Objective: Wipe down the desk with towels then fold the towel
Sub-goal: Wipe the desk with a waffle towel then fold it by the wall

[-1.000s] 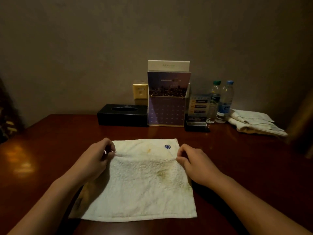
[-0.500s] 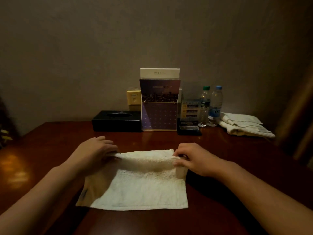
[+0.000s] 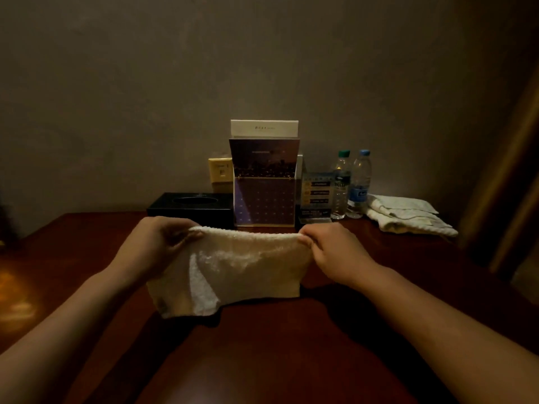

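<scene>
Looking down over a dark red wooden desk (image 3: 291, 351) in a dim room, the view takes in two bare forearms reaching forward from the lower corners. The wood shows no visible spills or crumbs, so the wiping part seems to be finished, though the low light makes that a judgement only.

A white terry towel (image 3: 248, 269) hangs at the middle of the desk, lifted by its top. That top looks like a rounded fold, so the cloth appears doubled over once. Its lower edge reaches the desk and seems to rest there, and the lower left corner droops further than the right. The folding looks begun but not complete: the halves are not squared, and the towel has yet to be laid flat and folded smaller.

The left hand (image 3: 157, 243) holds the top left end and the right hand (image 3: 335, 252) holds the top right end. Each grip is closed on the cloth, pinching it between thumb and curled fingers. The towel stretches between the two grips and hangs below them, towards the viewer.

Along the wall behind stand a heap of other pale towels (image 3: 408, 214), a desk calendar (image 3: 264, 185), a black tissue box (image 3: 189, 209) and two water bottles (image 3: 351, 185).
</scene>
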`<state>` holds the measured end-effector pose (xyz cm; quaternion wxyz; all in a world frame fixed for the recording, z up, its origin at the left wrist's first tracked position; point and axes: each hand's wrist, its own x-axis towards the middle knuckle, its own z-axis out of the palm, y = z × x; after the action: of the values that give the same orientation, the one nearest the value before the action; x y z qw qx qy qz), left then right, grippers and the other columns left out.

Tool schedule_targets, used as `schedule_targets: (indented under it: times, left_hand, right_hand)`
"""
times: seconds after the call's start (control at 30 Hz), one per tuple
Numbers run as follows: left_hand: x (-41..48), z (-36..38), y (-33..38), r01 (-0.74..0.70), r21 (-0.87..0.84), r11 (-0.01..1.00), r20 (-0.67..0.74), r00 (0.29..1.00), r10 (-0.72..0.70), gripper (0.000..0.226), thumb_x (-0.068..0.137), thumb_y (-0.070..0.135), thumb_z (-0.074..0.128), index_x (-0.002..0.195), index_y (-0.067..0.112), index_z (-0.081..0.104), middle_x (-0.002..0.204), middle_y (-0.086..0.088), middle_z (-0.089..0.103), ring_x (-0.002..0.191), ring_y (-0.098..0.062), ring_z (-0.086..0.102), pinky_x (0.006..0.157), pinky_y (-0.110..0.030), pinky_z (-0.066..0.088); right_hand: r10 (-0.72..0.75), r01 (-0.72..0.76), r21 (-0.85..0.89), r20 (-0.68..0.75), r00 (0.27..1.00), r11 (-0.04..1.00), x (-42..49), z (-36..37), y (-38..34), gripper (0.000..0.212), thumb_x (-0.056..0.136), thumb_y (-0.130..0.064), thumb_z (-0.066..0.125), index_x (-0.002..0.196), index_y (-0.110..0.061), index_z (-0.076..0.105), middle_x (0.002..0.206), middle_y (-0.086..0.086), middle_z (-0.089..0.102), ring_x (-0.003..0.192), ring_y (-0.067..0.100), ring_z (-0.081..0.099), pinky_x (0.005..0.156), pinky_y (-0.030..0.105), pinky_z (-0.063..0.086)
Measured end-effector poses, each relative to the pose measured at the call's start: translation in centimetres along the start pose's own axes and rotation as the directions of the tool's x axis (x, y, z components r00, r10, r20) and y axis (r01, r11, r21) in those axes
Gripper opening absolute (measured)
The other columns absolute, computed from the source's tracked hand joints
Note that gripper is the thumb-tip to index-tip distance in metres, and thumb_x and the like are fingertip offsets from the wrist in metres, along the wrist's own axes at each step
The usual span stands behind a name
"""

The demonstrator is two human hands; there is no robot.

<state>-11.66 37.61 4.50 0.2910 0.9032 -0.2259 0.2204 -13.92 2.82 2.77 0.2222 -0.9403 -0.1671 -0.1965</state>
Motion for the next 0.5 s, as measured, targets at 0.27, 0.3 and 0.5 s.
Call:
schedule_targets:
  times: [0.27,0.3,0.5]
  left_hand:
    - [2.4,-0.4,0.0,0.019,0.185,0.983,0.219,0.974,-0.06,0.036,0.091,-0.003,0.065,0.117,0.022,0.071,0.118,0.006,0.066,0.111,-0.012,0.062,0.092,-0.03,0.057]
    - [2.7,-0.3,0.0,0.004,0.191,0.982,0.177,0.983,-0.039,0.035,0.091,-0.004,0.064,0.117,0.019,0.071,0.118,0.002,0.067,0.11,-0.014,0.064,0.091,-0.03,0.057]
    - [3.7,-0.8,-0.3,-0.193,0.119,0.974,-0.17,0.962,0.212,0.04,0.075,-0.014,0.077,0.107,0.011,0.075,0.106,-0.008,0.073,0.091,-0.015,0.068,0.075,-0.027,0.059]
  right_hand:
    - [0.116,-0.122,0.038,0.117,0.986,0.992,2.2,-0.7,1.0,0.022,0.107,-0.021,0.052,0.096,-0.023,0.072,0.091,-0.007,0.067,0.088,0.012,0.061,0.071,0.032,0.049]
    - [0.124,-0.127,0.02,0.114,0.986,0.992,2.5,-0.9,1.1,0.023,0.107,-0.019,0.052,0.096,-0.021,0.072,0.091,-0.005,0.068,0.088,0.015,0.062,0.071,0.033,0.048]
    - [0.183,-0.156,0.18,-0.144,0.972,0.971,4.0,-3.1,1.0,0.019,0.106,-0.017,0.056,0.105,-0.018,0.075,0.096,0.0,0.069,0.077,0.012,0.069,0.063,0.027,0.06]
